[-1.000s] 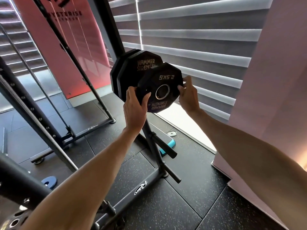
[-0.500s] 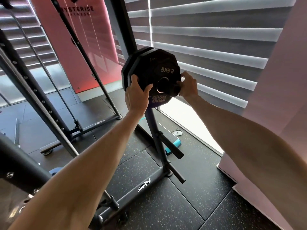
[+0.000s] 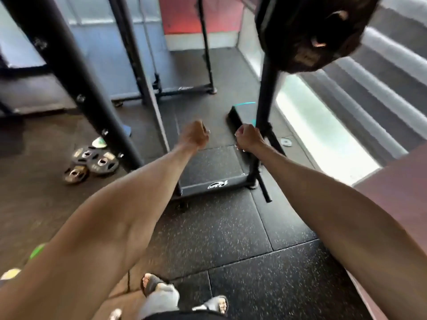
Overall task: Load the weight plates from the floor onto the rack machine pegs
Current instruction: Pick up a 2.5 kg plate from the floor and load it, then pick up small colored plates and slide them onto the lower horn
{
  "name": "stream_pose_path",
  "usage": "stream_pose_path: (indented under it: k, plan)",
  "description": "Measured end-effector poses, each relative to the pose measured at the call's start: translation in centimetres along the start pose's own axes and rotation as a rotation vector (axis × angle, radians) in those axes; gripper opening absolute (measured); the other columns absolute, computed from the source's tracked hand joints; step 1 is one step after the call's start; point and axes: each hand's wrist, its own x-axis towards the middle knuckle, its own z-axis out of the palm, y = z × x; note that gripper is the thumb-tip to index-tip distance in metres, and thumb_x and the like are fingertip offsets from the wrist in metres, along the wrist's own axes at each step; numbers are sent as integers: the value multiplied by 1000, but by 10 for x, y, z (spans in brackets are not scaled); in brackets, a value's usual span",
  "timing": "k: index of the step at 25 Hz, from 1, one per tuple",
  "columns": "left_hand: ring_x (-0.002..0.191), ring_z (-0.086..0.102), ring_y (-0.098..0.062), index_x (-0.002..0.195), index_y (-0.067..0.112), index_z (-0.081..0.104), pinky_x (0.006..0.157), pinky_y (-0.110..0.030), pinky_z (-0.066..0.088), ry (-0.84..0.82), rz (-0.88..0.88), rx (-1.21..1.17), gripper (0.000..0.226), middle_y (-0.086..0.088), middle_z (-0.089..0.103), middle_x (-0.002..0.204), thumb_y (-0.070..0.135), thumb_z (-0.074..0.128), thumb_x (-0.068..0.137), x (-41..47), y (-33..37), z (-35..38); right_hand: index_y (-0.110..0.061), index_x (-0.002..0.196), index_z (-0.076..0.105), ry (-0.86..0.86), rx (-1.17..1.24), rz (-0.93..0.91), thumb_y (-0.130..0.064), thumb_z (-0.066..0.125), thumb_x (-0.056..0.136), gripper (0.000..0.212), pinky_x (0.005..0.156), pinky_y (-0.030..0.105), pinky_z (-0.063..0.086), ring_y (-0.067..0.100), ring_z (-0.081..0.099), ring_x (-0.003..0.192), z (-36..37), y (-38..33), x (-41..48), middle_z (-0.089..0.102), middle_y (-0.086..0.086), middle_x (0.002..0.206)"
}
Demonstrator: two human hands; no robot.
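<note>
Speckled rubber gym floor, blinds on the right. High on the rack post: loaded plates, stacked face to face on a peg, needing no steadying by the look of it. Low in front: left hand and right hand, both grips loosely curled, holding nothing visible; right overlapping the post, contact unclear. Probably freed for the next pickup. Far left, beside the big upright: pile of plates on the floor, well apart from both hands.

Mounted plates: upper right, on the rack upright. Rack base: centre, on the floor. Loose plates: on the floor at left, beside the thick post. Low platform: behind the base, just left of the upright.
</note>
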Motion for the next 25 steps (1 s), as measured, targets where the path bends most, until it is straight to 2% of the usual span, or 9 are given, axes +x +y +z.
stream_pose_path:
  k: [3, 6, 10, 16, 21, 25]
  plan:
    - [95, 70, -34, 99, 5, 68, 83, -38, 57, -89, -254, -48, 22, -20, 73, 102, 24, 59, 92, -41, -111, -1, -13, 86, 65, -274, -98, -91, -27, 43, 81, 27, 82, 51, 58, 42, 69, 91, 97, -36, -27, 70, 18, 88]
    - [87, 73, -34, 94, 5, 68, 76, -44, 60, -172, -493, -114, 20, -20, 74, 95, 22, 59, 90, -103, -212, -7, -12, 90, 68, -509, -239, -263, -17, 48, 89, 20, 83, 42, 57, 34, 69, 91, 186, -86, -79, 71, 16, 91]
    - [71, 74, -35, 91, -3, 67, 65, -48, 61, -121, -731, -213, 24, -23, 74, 84, 16, 53, 88, -188, -322, -37, -17, 88, 64, -758, -412, -535, -19, 47, 91, 17, 86, 41, 56, 35, 69, 92, 296, -165, -157, 73, 19, 96]
    - [80, 74, -35, 102, -3, 66, 68, -46, 61, 64, -1027, -368, 28, -20, 74, 92, 20, 51, 95, -302, -454, -90, -10, 102, 65, -990, -622, -856, -18, 46, 96, 22, 90, 38, 51, 33, 65, 104, 435, -269, -264, 72, 17, 107]
    - [85, 72, -33, 102, -3, 65, 75, -41, 60, 187, -1285, -538, 29, -20, 72, 94, 20, 49, 96, -388, -544, -95, -7, 113, 61, -1139, -772, -1052, -20, 46, 100, 25, 87, 38, 46, 35, 59, 111, 528, -309, -332, 67, 18, 116]
    - [88, 72, -32, 94, 0, 65, 79, -40, 58, 266, -1377, -637, 27, -21, 72, 95, 20, 48, 97, -408, -593, -94, -3, 116, 60, -1219, -900, -1176, -19, 45, 100, 26, 91, 39, 45, 38, 56, 117, 596, -337, -357, 64, 22, 120]
